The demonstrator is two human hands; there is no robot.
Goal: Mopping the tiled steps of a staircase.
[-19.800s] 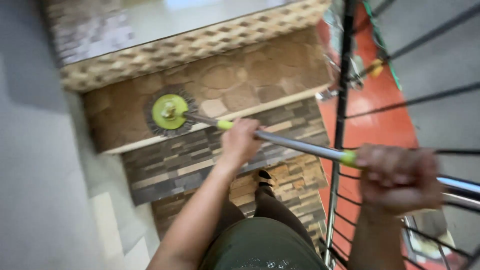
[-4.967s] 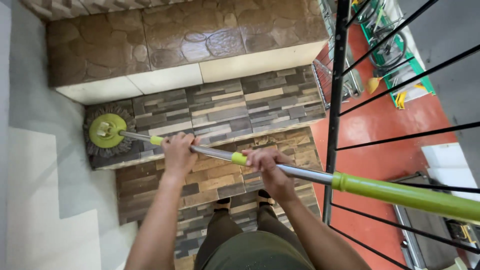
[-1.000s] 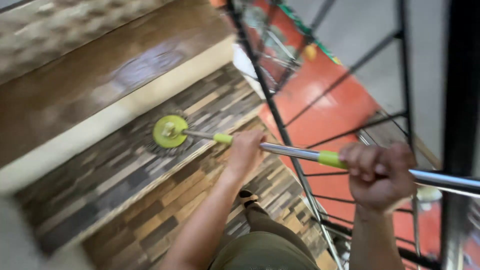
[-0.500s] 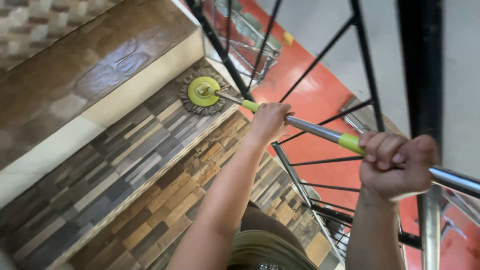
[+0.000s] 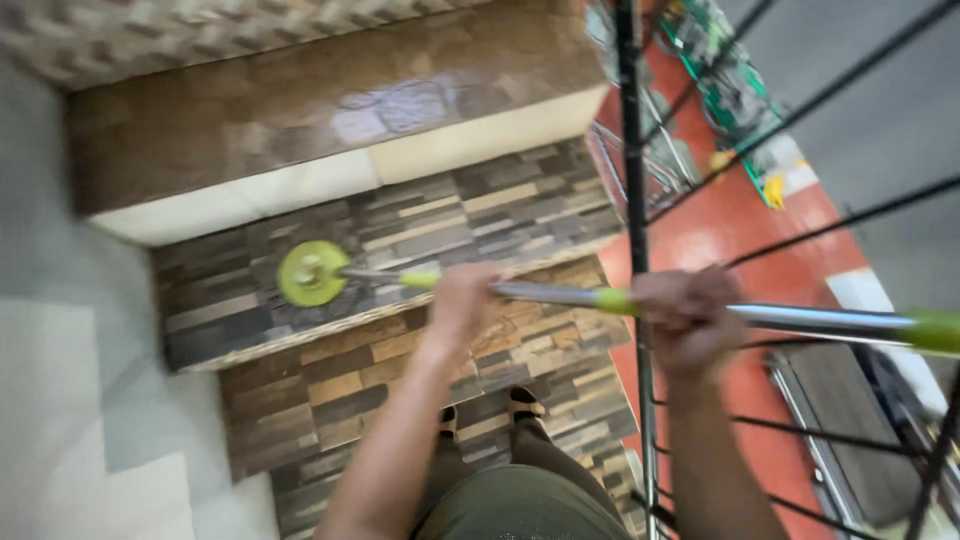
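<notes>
Gripping a mop pole (image 5: 560,293) with both hands, fingers wrapped round the metal shaft. Left hand (image 5: 462,300) clenched forward on the pole, just behind a lime-green collar, near the head end; probably placed there to steer and press down. Right hand (image 5: 688,318) clenched further back, just behind a second green band, beside the black railing post (image 5: 632,200); likely set back for leverage on the long shaft. Rear of the pole running off toward the right edge, past another green section.

Round lime-green mop head (image 5: 312,273) resting flat on the grey-brown striped tile step (image 5: 450,225), toward its left half, near the pale wall side. Pole angled low, nearly level across the view, which fits reaching down one tread from where the feet stand.

Shoes (image 5: 525,403) planted on the lower, browner tile step (image 5: 400,400), toes pointing up the stair; olive trousers below. Higher up, a brown stone-patterned step (image 5: 300,110) with a cream riser face beneath it, surface showing a pale sheen, possibly wet, cannot tell for sure.

Black metal railing bars crossing the right side. Beyond them, well below, a red floor (image 5: 740,230) with blurred green and yellow objects. Whole frame motion-blurred; fine detail unreadable.
</notes>
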